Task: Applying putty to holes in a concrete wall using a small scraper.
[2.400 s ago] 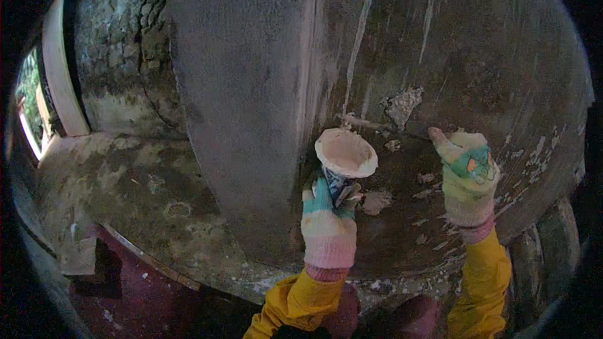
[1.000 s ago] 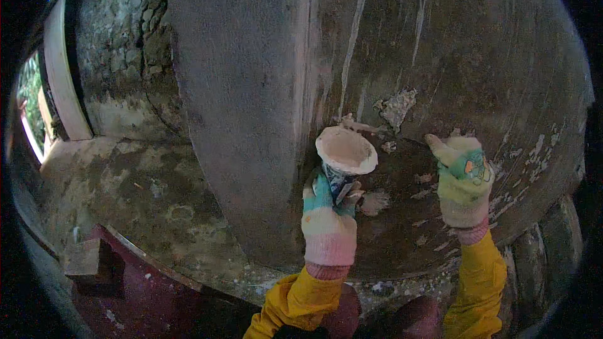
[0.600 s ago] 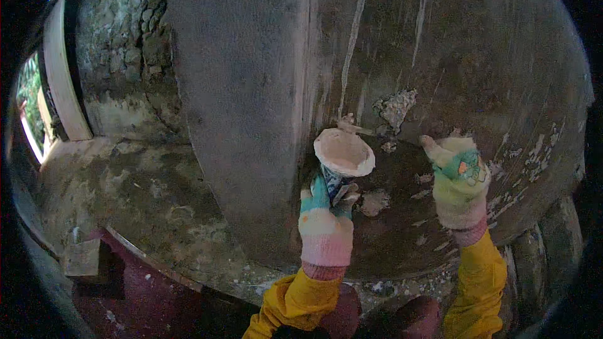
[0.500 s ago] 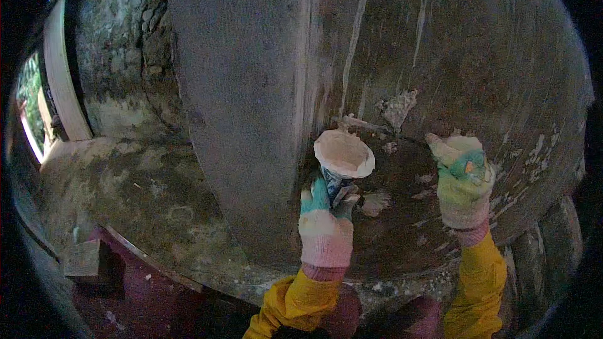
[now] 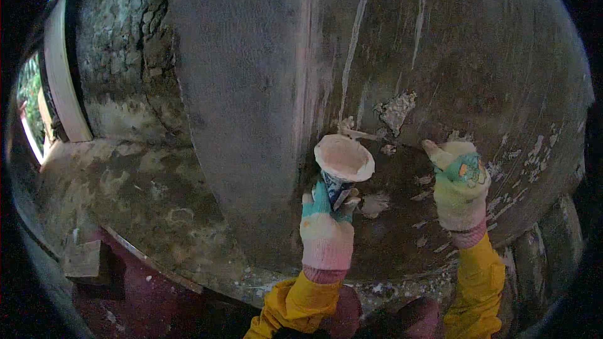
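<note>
My left hand (image 5: pixel 326 232), in a pale glove with teal fingers, is wrapped round the narrow dark base of a small bowl (image 5: pixel 344 158). The bowl has a chipped whitish rim and pale pinkish paste inside. To its right, my right hand (image 5: pixel 461 182), in a like glove, is closed with its thumb side toward the wall. From it a slim tool (image 5: pixel 365 135) seems to reach left, its far end coated pale; the handle is hidden in the glove. The tool's end lies near a rough pale patch (image 5: pixel 397 112) on the dark wall (image 5: pixel 452 50).
White drips and smears run down the wall, with flaked spots at right. A cracked wall (image 5: pixel 122 44), a pale post (image 5: pixel 63 69) and a bright opening stand at left. Lower left are a mottled ledge (image 5: pixel 157 194), a wooden block (image 5: pixel 86 260) and a dark red surface (image 5: pixel 151 289).
My right hand and the slim tool have moved slightly down and left, the tool's pale end dropping nearer the bowl's rim. The left hand and bowl have shifted down very little.
</note>
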### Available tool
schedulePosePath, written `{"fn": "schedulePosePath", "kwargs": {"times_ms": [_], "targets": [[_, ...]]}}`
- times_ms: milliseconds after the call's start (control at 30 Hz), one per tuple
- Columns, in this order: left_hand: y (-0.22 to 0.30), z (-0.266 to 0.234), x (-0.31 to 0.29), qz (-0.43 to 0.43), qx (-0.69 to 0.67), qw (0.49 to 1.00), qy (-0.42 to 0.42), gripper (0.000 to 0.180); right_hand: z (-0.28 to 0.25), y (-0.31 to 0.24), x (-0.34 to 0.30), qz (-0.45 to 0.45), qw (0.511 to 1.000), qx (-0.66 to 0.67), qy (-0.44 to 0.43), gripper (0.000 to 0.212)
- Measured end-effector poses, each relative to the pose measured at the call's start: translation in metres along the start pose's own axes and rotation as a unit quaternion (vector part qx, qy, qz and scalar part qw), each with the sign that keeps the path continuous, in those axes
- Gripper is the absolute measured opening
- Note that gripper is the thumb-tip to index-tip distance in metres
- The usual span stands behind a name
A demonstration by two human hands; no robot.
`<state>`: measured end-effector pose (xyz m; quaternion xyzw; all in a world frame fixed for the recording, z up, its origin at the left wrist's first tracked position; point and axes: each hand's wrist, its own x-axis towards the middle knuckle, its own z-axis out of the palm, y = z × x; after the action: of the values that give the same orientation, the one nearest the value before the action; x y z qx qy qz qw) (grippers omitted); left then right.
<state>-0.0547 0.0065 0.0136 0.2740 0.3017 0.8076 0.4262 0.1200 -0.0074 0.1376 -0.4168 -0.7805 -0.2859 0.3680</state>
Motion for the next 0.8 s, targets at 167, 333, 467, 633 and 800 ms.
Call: {"fn": "schedulePosePath", "kwargs": {"times_ms": [167, 333, 467, 633, 800], "targets": [[-0.004, 0.001, -0.011, 0.005, 0.024, 1.0, 0.002, 0.045, -0.005, -0.001, 0.001, -0.043, 0.998, -0.04, 0.013, 0.043], [-0.017, -0.004, -0.017, -0.006, 0.003, 1.0, 0.027, 0.044, -0.006, 0.002, -0.004, -0.002, 1.0, 0.016, 0.014, 0.044], [-0.017, -0.011, -0.025, -0.162, -0.22, 0.959, 0.075, 0.047, -0.002, 0.004, -0.009, 0.038, 0.997, 0.052, -0.034, 0.035], [-0.025, -0.017, -0.051, -0.238, -0.295, 0.925, 0.009, 0.052, -0.003, 0.006, -0.006, -0.032, 0.999, -0.013, -0.006, 0.028], [-0.06, -0.026, -0.095, -0.246, -0.091, 0.959, -0.104, 0.041, 0.003, 0.0, -0.004, 0.038, 0.998, 0.04, 0.024, 0.037]]}}
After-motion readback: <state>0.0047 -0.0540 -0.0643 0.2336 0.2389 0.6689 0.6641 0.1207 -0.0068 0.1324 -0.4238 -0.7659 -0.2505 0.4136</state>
